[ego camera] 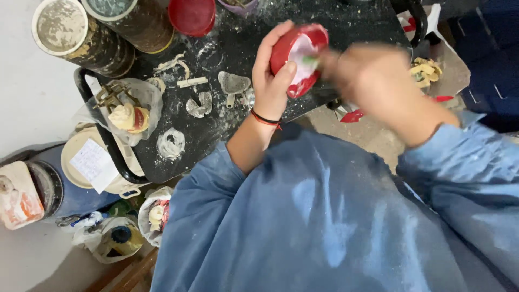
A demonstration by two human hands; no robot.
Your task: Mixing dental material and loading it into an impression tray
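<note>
Near the top centre of the frame the left hand (273,70) grasps a red flexible mixing bowl (298,57), fingers curled behind it and thumb pressed on its near rim, so that the bowl tilts with its mouth toward the right. White paste coats the inside of the bowl. A red and black cord bracelet (265,119) circles the left wrist.

The right hand (367,81) sits just right of the bowl and is motion-blurred; it is clenched around something slim with a green tinge at the bowl's mouth, but what that thing is cannot be told. Both arms wear dusty blue sleeves (324,216) that fill the lower half of the frame.

Below the hands lies a black tray (216,135) dusted with white powder. On it, left of the left hand, rest a grey metal impression tray (233,85) and a horseshoe-shaped plaster piece (199,105), with a ring of dried white plaster (171,144) nearer the tray's lower left edge. A second red bowl (192,15) stands at the top edge.

At the upper left, 2 dark round canisters (81,35) stand side by side. Left of the tray a clear plastic bag (128,111) holds a dental cast on a metal articulator. A cream lid with a paper note (94,162) lies at the lower left.

At the far right, yellowish dental casts (424,71) sit on a grey surface.
</note>
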